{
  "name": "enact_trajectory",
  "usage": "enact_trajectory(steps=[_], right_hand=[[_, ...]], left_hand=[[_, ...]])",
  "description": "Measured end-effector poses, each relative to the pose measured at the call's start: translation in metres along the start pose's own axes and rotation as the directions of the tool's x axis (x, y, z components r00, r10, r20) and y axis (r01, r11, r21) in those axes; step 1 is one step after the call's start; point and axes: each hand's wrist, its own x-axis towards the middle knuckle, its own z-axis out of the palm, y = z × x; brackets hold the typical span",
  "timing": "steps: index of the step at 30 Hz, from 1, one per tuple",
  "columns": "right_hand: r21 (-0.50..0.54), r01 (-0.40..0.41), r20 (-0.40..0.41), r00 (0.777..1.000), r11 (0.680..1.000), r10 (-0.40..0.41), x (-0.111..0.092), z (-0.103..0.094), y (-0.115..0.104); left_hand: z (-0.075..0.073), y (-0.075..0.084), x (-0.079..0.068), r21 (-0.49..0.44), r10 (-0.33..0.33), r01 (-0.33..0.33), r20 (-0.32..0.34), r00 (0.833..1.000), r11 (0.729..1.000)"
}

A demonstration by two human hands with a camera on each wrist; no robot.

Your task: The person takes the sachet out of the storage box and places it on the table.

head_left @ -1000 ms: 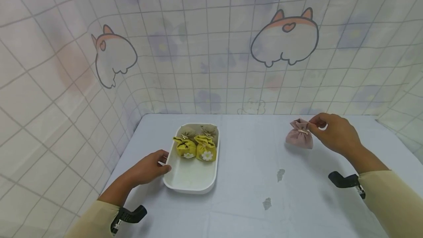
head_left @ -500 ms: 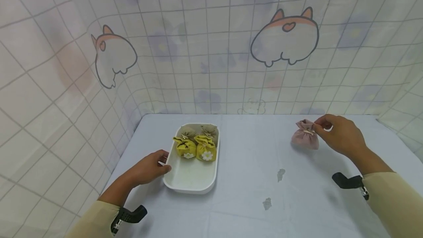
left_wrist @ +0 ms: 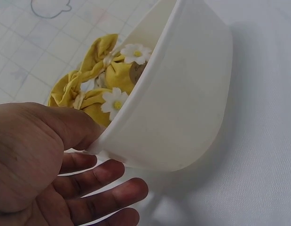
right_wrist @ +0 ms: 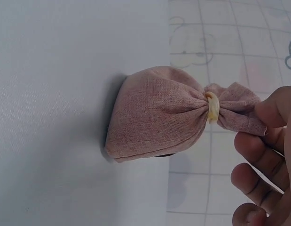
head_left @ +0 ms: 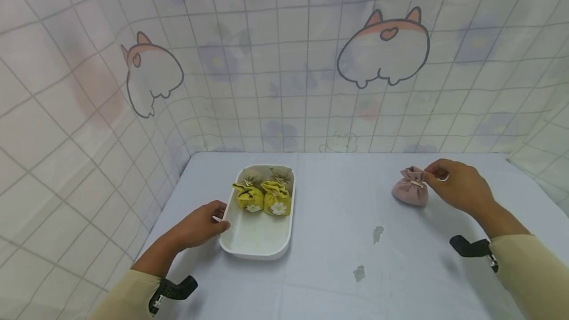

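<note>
A pink cloth drawstring pouch (head_left: 410,191), tied at the neck with a pale cord (right_wrist: 213,107), stands on the table at the right. My right hand (head_left: 460,184) pinches its gathered top between thumb and forefinger, the other fingers loosely bent. At the left, my left hand (head_left: 201,223) grips the near-left rim of a white plastic tray (head_left: 258,243), thumb over the rim and fingers below it in the left wrist view. In the tray sit two yellow pouches (head_left: 277,196) with white daisies, and two beige pouches (head_left: 280,174) behind them, partly hidden.
A pale cloth covers the table (head_left: 329,221), with two grey patches (head_left: 359,273) on it in front of the pink pouch. Behind and to the left hangs a checked curtain (head_left: 284,63) with cartoon animal prints. Each wrist carries a black camera mount (head_left: 178,289).
My right hand has shifted slightly right with the pink pouch, then lowered a little toward the front. The left hand and the tray have stayed in place.
</note>
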Motion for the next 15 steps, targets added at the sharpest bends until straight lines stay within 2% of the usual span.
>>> enact_trajectory(steps=[7, 15], right_hand=[[0.004, -0.031, 0.039, 0.999, 1.0, 0.031, 0.0007, -0.0023, 0.003], [-0.004, -0.044, 0.041, 0.998, 0.999, 0.044, 0.0005, -0.0062, -0.0026]], left_hand=[[0.0001, 0.0004, -0.0018, -0.004, -0.007, 0.007, 0.005, 1.0, 1.0], [-0.0011, -0.0005, 0.0013, 0.006, 0.006, -0.006, 0.008, 1.0, 1.0]])
